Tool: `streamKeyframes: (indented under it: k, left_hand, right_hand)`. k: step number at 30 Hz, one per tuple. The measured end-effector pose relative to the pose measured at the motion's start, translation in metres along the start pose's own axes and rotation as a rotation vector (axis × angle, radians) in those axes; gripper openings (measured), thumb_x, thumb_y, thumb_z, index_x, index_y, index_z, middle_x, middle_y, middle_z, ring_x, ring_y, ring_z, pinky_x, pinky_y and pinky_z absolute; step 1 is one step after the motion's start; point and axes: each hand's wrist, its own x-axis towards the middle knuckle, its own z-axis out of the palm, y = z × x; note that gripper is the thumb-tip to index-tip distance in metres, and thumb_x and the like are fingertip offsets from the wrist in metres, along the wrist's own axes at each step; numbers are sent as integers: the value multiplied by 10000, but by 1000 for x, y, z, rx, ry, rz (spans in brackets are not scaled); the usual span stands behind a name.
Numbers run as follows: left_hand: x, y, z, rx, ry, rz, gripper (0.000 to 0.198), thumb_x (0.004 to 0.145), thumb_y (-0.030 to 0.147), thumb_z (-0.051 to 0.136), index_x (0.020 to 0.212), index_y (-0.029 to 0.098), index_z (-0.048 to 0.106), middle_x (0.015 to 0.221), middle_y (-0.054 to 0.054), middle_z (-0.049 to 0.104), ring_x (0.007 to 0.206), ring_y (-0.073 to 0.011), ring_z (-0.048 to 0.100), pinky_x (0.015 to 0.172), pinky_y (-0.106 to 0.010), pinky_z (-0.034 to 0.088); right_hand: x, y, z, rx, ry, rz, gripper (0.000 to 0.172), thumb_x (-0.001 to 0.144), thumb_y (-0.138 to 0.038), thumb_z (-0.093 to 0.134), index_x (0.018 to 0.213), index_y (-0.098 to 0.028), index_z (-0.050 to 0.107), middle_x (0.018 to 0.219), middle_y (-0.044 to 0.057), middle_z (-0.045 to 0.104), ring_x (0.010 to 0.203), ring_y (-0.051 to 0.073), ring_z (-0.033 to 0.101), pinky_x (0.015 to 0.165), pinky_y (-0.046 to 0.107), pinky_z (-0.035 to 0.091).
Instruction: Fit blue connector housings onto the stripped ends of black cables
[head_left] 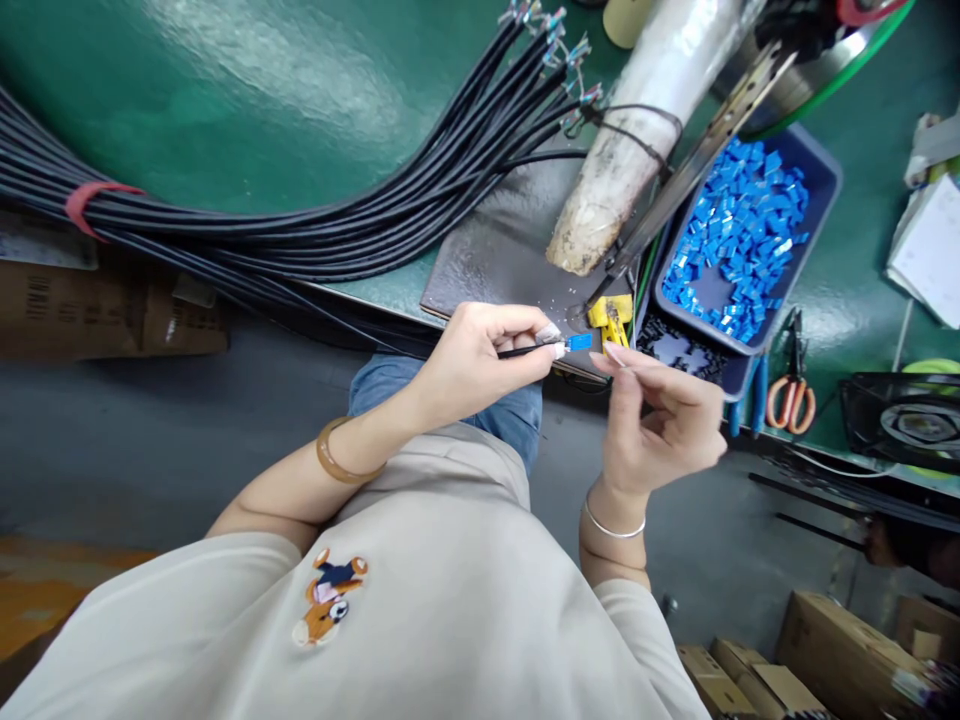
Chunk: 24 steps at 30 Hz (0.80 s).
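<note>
Just left of the tray (822, 182) of blue plugs, a black cable (519, 351) is pinched tight in the left hand (480, 362), a blue plug (579, 342) already fitted on its tip, while the right hand (664, 425) is held loosely open and empty beside it, and the cable bundle (300, 232) is seemingly left unfitted.

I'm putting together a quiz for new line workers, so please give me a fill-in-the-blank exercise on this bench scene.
1. The left hand pinches a thin ___ cable.
2. The connector at its tip is ___, like the pieces in the tray.
3. A ___ band ties the cable bundle.
4. The scissors have ___ handles.
Missing words: black; blue; red; orange.
</note>
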Motion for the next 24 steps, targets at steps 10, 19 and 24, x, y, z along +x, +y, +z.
streamKeyframes:
  k: [10, 19, 24]
  left_hand:
    - [1, -1, -2, 145, 18, 120, 204, 835, 211, 644, 651, 123, 643, 537, 23, 538, 464, -41, 370, 450, -205, 288]
    - [0, -1, -3, 195, -51, 141, 260, 883, 231, 588, 647, 126, 621, 541, 14, 559, 470, -49, 403, 480, -201, 324]
    - [1, 1, -5, 75, -94, 16, 273, 897, 247, 553, 653, 128, 583, 542, 15, 548, 476, -48, 436, 475, -177, 355]
  right_hand:
    - [3, -4, -10, 24, -17, 140, 269, 886, -139, 592, 1126, -238, 667, 671, -50, 642, 496, 73, 590, 406, 198, 434]
    - [1, 4, -11, -138, -381, -66, 374, 880, -120, 604, 1211, -285, 653, 729, -35, 677, 600, 75, 612, 572, 223, 491]
    - [3, 7, -14, -165, -469, -201, 329, 843, -89, 641, 1128, -246, 686, 690, -40, 659, 572, 66, 561, 567, 226, 448]
